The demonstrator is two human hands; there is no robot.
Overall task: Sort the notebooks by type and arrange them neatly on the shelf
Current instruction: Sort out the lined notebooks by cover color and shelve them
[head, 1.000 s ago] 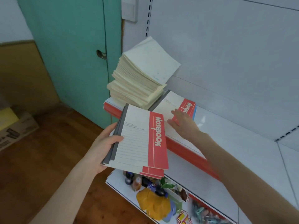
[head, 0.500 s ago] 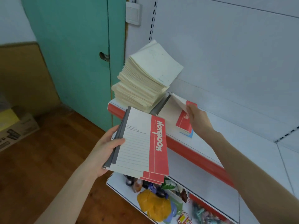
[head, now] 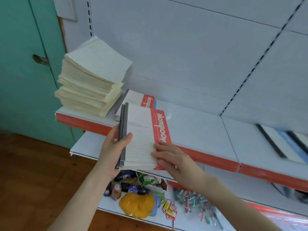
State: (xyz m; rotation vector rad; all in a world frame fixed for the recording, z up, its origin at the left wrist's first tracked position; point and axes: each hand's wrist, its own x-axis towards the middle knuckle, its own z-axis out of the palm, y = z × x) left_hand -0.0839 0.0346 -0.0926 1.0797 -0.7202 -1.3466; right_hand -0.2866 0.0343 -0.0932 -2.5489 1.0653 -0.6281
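My left hand (head: 115, 149) grips a small stack of white notebooks with a red "Notebook" band (head: 141, 135) by its grey spine, in front of the shelf edge. My right hand (head: 168, 155) lies on the stack's lower right corner, fingers flat on the top cover. Behind, another red-band notebook (head: 146, 100) lies flat on the white shelf (head: 196, 130). A tall, skewed pile of cream notebooks (head: 90, 82) stands at the shelf's left end. Blue and dark-edged notebooks (head: 286, 142) lie blurred at the far right.
The shelf has a red front strip (head: 208, 157) and a white back panel. A lower shelf (head: 86, 145) holds a yellow packet (head: 136, 205), small bottles and coloured clips (head: 195, 200). A teal door (head: 25, 67) is on the left, wooden floor below.
My right hand left the notebook on the shelf and came back onto the stack in my left hand. The held stack moved up and right, closer to the shelf.
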